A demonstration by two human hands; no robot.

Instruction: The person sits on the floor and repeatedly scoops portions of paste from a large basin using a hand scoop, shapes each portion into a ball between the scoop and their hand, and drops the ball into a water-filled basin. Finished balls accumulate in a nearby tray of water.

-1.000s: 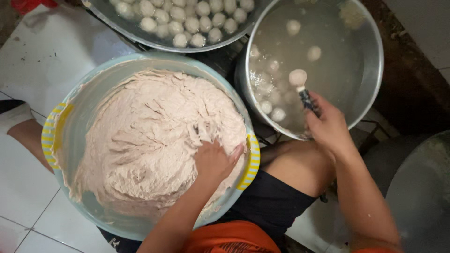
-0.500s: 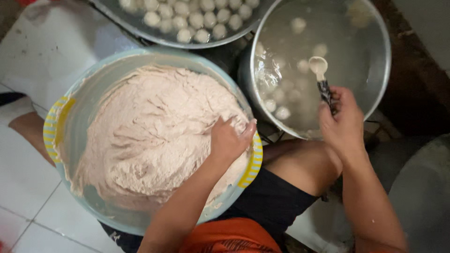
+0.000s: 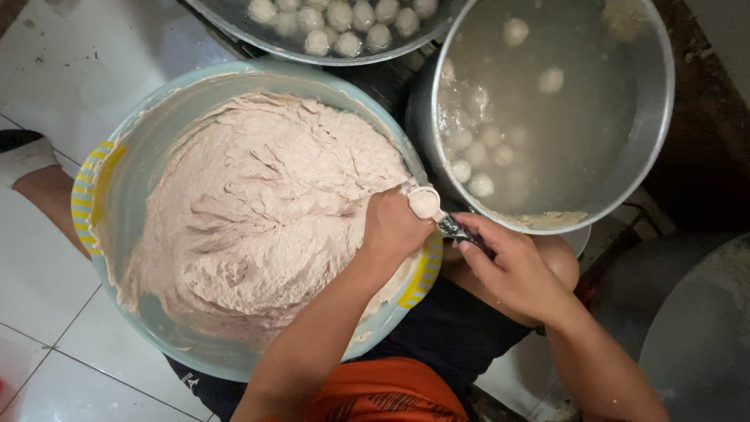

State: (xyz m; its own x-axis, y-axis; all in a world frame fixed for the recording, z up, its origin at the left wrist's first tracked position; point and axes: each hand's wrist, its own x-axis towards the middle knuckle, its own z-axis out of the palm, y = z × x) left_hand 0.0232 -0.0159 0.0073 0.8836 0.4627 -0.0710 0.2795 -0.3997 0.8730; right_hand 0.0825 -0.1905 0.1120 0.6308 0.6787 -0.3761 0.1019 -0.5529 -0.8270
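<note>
- Back from the pot [image 3: 656, 148] of floating meatballs [image 3: 482, 184], my right hand [image 3: 512, 266] pinches a spoon [image 3: 437, 212], its bowl touching my left hand [image 3: 394, 227].
- Left fist squeezes pink paste [image 3: 258, 203] at the pale-blue basin's [image 3: 141, 141] right rim.

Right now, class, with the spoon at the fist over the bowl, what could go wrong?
1. The ball on the spoon sits at the bowl rim beside the left hand; it may slide off before reaching the pot.
2. The right hand works close to the pot's water, which may splash it.
</note>
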